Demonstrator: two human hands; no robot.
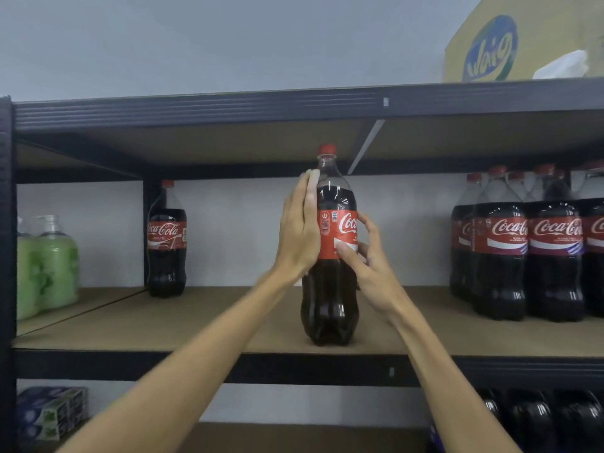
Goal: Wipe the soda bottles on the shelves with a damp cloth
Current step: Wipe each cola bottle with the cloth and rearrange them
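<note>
A large cola bottle point(330, 305) with a red cap and red label stands upright near the front edge of the middle shelf point(228, 322). My left hand point(299, 233) lies flat against its left side, fingers straight and pointing up toward the shoulder. My right hand point(376, 273) holds the right side, with the thumb on the label and the fingers curled at the bottle's edge. No cloth shows in either hand. A white crumpled thing point(562, 65) lies on the top shelf at the right; I cannot tell whether it is a cloth.
One cola bottle point(166, 250) stands at the back left, and several more point(529, 256) stand grouped at the right. Green soap dispensers point(49, 266) fill the left bay. A cardboard box point(523, 44) sits on top. The lower shelf holds dark bottles point(539, 416) and packets point(49, 413).
</note>
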